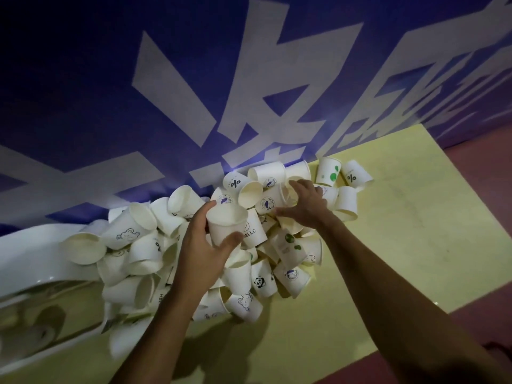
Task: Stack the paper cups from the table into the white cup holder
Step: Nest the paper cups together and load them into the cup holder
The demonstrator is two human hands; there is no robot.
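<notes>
White paper cups (133,231) lie in a loose heap on a pale yellow table (401,217), most on their sides, pushed up against a blue banner (83,106) with large white characters. Several carry small prints (a panda, a bear, a percent sign, the word HELLO, green dots). The left hand (202,245) holds 1 plain cup (227,223) above the middle of the heap, mouth up and slightly tilted, with the thumb on its near side and the fingers curled round the far side. The right hand (304,203) reaches into the far part of the heap, fingers bent down over cups there and thumb against a printed one; I cannot tell whether it really has hold of any. At the left edge of the table, touching the heap, lies a long white curved shape with a shiny inside, which seems to be the white cup holder (36,253), though it is blurred. Beyond the table on the right is a reddish floor (484,176).
</notes>
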